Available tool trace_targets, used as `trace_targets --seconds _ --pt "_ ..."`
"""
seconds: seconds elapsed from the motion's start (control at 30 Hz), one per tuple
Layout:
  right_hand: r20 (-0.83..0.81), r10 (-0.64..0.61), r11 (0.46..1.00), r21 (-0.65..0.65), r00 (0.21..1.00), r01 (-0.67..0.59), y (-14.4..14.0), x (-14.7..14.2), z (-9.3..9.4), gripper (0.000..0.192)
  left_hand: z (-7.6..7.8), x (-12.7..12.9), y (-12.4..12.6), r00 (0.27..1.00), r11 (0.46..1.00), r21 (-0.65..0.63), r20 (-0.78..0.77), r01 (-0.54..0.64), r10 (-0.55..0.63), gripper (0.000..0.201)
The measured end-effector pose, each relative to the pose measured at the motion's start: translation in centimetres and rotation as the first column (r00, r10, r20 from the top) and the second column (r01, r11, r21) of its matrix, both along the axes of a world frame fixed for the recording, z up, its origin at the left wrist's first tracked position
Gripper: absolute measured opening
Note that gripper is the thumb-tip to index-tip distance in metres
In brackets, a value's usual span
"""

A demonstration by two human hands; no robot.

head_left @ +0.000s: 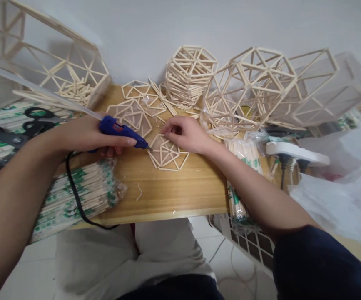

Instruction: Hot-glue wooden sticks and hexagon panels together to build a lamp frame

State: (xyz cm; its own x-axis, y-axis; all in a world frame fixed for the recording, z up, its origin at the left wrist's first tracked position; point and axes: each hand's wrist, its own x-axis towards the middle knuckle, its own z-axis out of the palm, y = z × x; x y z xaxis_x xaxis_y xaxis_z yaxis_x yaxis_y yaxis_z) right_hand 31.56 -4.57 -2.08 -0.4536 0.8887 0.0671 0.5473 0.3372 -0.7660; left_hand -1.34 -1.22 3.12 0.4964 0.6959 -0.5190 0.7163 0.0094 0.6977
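Observation:
My left hand (88,135) is closed around a blue hot glue gun (122,132) with a long translucent glue stick sticking out of its back. The nozzle points right and meets the left edge of a small polygonal frame of wooden sticks (168,151) lying flat on the table. At the frame's upper edge, my right hand (188,133) has its fingers curled in a pinch on it; the exact stick between the fingertips is hidden. Just behind lie similar flat stick frames (133,116), partly overlapping.
A tall stack of stick frames (191,75) stands against the wall. Larger stick structures (252,83) are at right and a lattice box (64,62) at left. Scissors (39,118), bagged chopsticks (80,193), a power strip (297,153) and the gun's black cord (77,200) lie around the wooden table (168,196).

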Motion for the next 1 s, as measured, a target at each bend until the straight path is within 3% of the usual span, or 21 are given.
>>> trace_targets --seconds 0.6,1.0 --pt "0.004 -0.007 1.000 0.000 1.000 0.007 0.0 0.0 -0.1 0.024 0.8 1.0 -1.2 0.998 0.998 0.027 0.030 0.054 -0.055 0.057" --pt "-0.004 -0.007 1.000 -0.010 1.000 0.007 -0.1 -0.1 0.2 0.027 0.0 1.3 -1.1 0.990 0.987 0.088 0.039 0.135 -0.139 0.057"
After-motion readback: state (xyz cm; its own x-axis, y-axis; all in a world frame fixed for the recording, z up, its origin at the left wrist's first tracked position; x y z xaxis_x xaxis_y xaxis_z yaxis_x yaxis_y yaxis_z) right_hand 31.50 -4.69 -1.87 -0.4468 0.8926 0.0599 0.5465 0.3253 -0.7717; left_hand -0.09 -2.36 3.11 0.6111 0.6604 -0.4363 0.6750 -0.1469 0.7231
